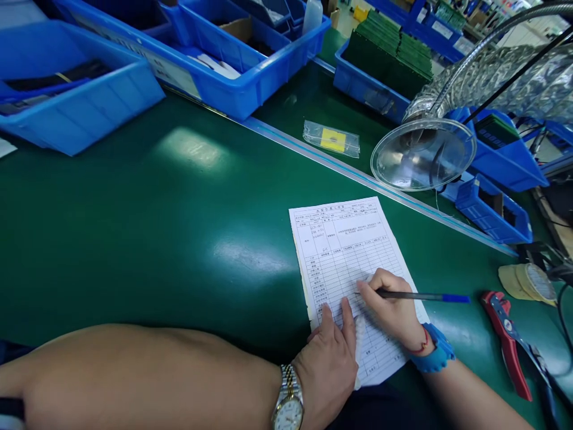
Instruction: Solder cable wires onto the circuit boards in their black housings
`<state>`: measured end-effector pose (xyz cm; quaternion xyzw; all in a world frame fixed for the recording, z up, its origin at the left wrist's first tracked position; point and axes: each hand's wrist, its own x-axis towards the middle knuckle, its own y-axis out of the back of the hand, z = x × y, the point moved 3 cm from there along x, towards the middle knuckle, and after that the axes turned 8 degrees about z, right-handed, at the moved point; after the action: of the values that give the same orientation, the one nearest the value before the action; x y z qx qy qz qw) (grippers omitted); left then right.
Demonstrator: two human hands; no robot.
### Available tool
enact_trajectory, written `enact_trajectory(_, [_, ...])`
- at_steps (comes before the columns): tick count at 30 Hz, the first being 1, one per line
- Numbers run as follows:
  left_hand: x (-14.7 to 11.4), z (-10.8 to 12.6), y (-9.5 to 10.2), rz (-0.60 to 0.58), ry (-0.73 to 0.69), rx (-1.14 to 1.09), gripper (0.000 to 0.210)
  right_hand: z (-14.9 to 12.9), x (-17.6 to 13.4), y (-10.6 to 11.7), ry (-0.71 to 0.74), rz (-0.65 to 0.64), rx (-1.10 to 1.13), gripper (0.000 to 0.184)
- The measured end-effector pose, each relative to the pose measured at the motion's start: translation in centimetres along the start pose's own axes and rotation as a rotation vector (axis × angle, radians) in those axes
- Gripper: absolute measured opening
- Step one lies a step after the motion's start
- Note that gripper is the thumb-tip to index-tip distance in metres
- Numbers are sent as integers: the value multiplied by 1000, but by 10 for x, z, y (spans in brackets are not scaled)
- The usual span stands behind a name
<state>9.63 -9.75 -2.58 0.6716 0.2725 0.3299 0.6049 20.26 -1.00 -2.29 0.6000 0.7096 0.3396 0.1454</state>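
A printed form point(340, 239) with table rows and some handwriting near its top lies on the green bench. My right hand point(389, 307), with a blue band at the wrist, grips a pen point(416, 295) with a dark barrel and blue end. Its tip is at the form's rows, about halfway down. Against the lower left part of the sheet rests my left hand point(329, 358), two fingers stretched out and apart on the paper. Something white and ribbed point(359, 343) shows beside that hand; what it is I cannot tell. A wristwatch point(287, 400) is on the left wrist.
Red-handled pliers point(508, 346) and a yellowish roll point(528, 282) lie to the right. Blue bins point(250, 89) line the back, one holding green boards point(389, 51). A clear fume hood point(423, 154) overhangs the bench near a bagged yellow item point(332, 140).
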Motion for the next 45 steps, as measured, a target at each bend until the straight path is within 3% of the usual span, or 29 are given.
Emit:
enact_trajectory(7, [0, 0, 1, -34, -26, -7, 49, 1, -3, -3, -6, -60, -4, 31])
enact_trajectory(29, [0, 0, 3, -10, -20, -40, 40, -6, -3, -5, 55, -72, -89, 32])
enact_trajectory(31, [0, -1, 3, -13, -15, -41, 41, -2, -3, -3, -4, -52, -21, 32])
enact_trajectory(34, [2, -4, 4, -34, -21, -60, 43, 12, 2, 9, -215, 27, 155, 26])
enact_trajectory(37, [4, -6, 3, -78, -68, -111, 46, 25, 10, 24, -342, 2, 267, 17])
enact_trajectory(41, [8, -11, 1, -72, -126, -166, 51, 27, 17, 38, -216, -68, 89, 17])
enact_trajectory(45, [14, -16, 3, -109, -161, -196, 48, 24, 13, 31, -77, -15, -38, 28])
